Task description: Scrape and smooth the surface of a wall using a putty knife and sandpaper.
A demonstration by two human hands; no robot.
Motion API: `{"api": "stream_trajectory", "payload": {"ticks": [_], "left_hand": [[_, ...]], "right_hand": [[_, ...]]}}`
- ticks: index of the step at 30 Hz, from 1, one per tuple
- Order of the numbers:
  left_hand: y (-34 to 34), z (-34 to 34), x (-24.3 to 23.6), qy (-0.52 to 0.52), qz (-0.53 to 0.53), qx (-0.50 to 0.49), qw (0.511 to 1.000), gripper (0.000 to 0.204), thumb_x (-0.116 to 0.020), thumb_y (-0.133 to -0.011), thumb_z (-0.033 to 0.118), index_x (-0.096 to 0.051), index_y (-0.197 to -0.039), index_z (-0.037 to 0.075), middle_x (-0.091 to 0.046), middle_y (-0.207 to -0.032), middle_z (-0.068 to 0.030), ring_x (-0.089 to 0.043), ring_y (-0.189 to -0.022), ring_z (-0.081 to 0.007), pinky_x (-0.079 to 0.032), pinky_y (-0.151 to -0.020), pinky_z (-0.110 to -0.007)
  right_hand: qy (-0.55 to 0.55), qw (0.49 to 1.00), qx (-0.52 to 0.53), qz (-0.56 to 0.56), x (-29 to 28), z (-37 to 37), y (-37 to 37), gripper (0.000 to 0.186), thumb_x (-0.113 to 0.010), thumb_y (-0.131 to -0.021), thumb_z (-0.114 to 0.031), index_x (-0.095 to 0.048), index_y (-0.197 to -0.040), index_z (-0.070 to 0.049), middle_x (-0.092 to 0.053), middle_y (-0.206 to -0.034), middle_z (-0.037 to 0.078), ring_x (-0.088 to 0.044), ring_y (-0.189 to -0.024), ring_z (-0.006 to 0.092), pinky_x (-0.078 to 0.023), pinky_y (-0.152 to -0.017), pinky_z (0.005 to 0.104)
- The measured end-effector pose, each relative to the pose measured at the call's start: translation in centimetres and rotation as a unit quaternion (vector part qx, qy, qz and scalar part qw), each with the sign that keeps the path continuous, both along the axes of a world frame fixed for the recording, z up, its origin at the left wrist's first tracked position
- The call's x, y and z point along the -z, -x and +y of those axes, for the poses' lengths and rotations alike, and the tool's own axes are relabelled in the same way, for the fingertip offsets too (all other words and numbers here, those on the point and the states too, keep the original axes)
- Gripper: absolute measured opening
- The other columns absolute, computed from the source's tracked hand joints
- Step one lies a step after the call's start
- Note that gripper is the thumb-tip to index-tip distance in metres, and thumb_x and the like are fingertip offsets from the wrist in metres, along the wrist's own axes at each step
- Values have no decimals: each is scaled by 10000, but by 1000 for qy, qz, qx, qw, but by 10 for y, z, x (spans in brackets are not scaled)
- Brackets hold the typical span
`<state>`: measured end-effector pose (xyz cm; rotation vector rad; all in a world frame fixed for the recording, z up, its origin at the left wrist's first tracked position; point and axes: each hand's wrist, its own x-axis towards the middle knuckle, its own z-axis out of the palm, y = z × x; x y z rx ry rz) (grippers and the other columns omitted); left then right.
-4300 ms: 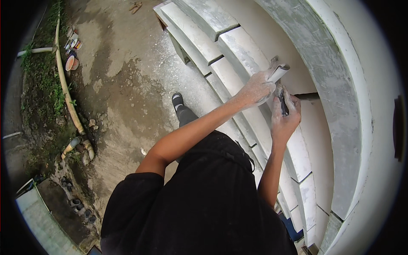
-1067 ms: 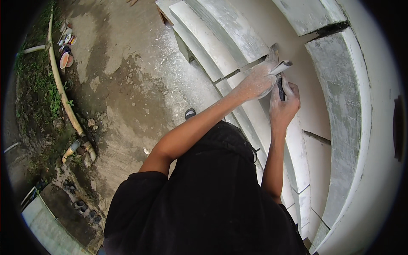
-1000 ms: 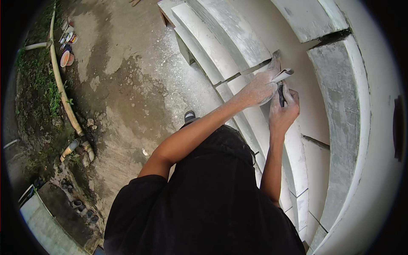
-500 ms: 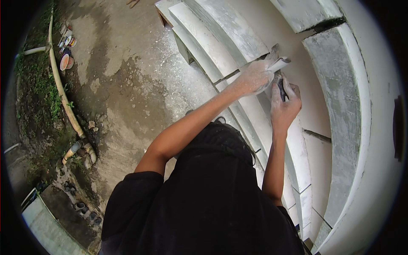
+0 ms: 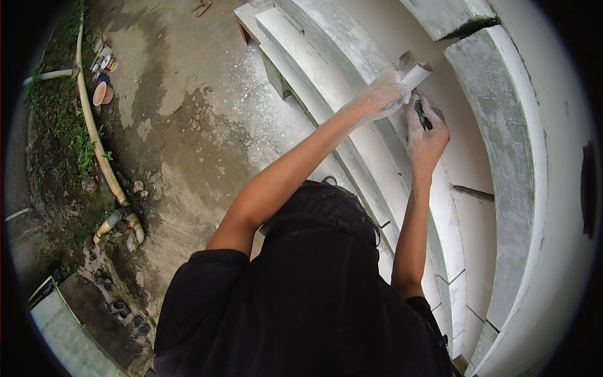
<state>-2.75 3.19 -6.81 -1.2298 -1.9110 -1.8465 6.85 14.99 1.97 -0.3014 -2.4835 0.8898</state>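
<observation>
My left hand (image 5: 380, 97), coated in white dust, is closed on a white curved piece (image 5: 416, 76) like a rolled sheet or a short tube. A small dark grey flat piece (image 5: 405, 60) sticks up behind it; I cannot tell whether it belongs to the same thing. Just to the right and nearer, my right hand (image 5: 428, 139) grips a slim dark-handled tool (image 5: 419, 114) between thumb and fingers. Its upper end meets the underside of my left hand, and what it touches there is hidden. Both hands are above pale stepped ledges (image 5: 326, 75).
Grey-white curved wall panels (image 5: 502, 119) rise on the right, with dark gaps between them. White dust and flakes lie on the concrete floor (image 5: 182, 125) at left. Farther left are a long pipe (image 5: 94, 135), an orange-lined bucket (image 5: 100, 93) and several shoes (image 5: 119, 308).
Both hands have shifted slightly, staying close together. The white piece in my left hand has turned a little and shows more of its side. The whole view has moved slightly.
</observation>
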Motion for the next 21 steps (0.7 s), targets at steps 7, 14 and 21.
{"api": "stream_trajectory", "payload": {"ticks": [7,14,21], "left_hand": [[5,6,-10,208,158,-121,958,252,-597,-931,82,-610,-1182,97,-573,-1170,-118,-532,-1143,-281,-464,-893,-318],[-35,-44,-6,-239,-433,159,854,569,-593,-975,305,-441,-1404,-36,-501,-1427,-142,-540,-1279,-241,-421,-1090,-336],[-104,-50,-18,-239,-502,42,830,557,-647,-964,292,-452,-1389,-11,-578,-1272,-93,-595,-1125,-179,-471,-986,-314]], "right_hand": [[6,1000,-5,14,1,-7,13,380,-683,-863,-144,-675,-1195,40,-721,-982,158,-665,-883,169,-491,-859,289],[105,993,-30,-49,12,-34,-48,334,-663,-888,-105,-668,-1200,14,-676,-1026,223,-662,-854,317,-505,-817,396],[-104,989,-89,-49,34,-55,-85,673,-671,-864,-57,-428,-1491,-63,-688,-1082,188,-632,-900,365,-471,-938,390]]}}
